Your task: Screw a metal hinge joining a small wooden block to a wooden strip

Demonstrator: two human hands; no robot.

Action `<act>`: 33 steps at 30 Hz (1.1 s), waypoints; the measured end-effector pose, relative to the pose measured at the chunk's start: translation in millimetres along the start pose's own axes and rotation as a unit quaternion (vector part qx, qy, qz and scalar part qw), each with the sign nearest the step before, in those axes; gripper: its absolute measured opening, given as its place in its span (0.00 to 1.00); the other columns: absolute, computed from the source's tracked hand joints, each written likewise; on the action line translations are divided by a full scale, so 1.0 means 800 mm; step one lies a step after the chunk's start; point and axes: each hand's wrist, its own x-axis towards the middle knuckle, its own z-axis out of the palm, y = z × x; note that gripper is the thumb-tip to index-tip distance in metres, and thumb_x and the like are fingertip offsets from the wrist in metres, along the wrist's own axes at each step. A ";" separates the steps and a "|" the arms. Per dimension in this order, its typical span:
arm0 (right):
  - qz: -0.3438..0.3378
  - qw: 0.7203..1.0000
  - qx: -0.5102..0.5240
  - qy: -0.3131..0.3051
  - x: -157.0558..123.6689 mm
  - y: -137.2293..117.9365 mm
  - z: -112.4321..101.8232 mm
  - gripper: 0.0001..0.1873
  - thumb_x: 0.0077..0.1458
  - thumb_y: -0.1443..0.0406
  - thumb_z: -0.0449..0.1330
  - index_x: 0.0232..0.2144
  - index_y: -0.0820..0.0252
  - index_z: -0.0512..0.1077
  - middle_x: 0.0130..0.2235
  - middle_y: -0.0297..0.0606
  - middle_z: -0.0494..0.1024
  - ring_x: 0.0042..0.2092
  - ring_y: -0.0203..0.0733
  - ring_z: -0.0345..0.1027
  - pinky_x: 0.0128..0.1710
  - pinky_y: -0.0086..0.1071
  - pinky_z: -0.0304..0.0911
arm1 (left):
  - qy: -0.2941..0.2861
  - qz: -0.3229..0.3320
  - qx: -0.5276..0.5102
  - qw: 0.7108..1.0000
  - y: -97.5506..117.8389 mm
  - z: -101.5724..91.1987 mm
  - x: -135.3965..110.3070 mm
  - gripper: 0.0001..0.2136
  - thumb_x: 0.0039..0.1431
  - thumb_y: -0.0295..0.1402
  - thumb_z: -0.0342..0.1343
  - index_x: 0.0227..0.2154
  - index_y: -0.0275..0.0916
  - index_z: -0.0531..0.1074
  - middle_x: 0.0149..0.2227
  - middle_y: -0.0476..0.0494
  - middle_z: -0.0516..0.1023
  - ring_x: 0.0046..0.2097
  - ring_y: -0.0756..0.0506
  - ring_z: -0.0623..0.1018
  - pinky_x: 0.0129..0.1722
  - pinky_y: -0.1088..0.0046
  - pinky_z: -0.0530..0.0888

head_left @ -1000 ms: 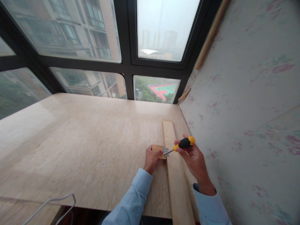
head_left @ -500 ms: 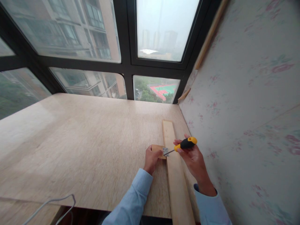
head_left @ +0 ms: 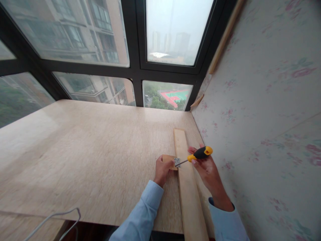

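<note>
A long pale wooden board lies along the right side of the stone sill. Against its left edge sits a small wooden block, gripped by my left hand with the thumb near a metal hinge. The hinge spans the joint between block and board. My right hand is closed round a yellow-and-black screwdriver, held at a slant. Its tip meets the hinge by my left thumb; whether a screw sits under the tip is too small to tell.
The marble-patterned sill stretches left towards dark window frames. Close on the right rises a floral-papered wall. A white cable loops over the sill's front edge at the lower left.
My right hand and the screwdriver handle have shifted slightly to the right. The left hand, block and board keep their places.
</note>
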 end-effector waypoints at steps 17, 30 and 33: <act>-0.006 1.000 0.004 -0.001 -0.001 -0.001 0.000 0.36 0.54 0.55 0.63 0.60 0.50 0.55 0.56 0.46 0.72 0.57 0.49 0.66 0.56 0.49 0.63 | -0.001 0.009 0.011 1.000 -0.007 -0.001 0.005 0.13 0.37 0.27 0.64 0.30 0.33 0.72 0.28 0.44 0.78 0.27 0.46 0.77 0.22 0.75 0.72; 0.003 0.999 -0.021 0.029 0.002 -0.004 0.002 0.28 0.52 0.55 0.64 0.53 0.54 0.63 0.49 0.46 0.77 0.50 0.50 0.73 0.52 0.50 0.67 | 0.007 0.033 0.036 0.999 -0.008 -0.001 0.004 0.11 0.38 0.27 0.62 0.29 0.34 0.71 0.27 0.45 0.77 0.27 0.46 0.76 0.20 0.76 0.71; 0.002 0.999 -0.025 0.037 0.001 -0.006 0.003 0.28 0.52 0.55 0.65 0.52 0.55 0.64 0.48 0.46 0.78 0.49 0.50 0.74 0.51 0.49 0.69 | 0.003 0.032 0.033 0.999 -0.008 -0.001 0.004 0.11 0.39 0.27 0.62 0.29 0.35 0.70 0.27 0.46 0.77 0.27 0.46 0.76 0.20 0.76 0.71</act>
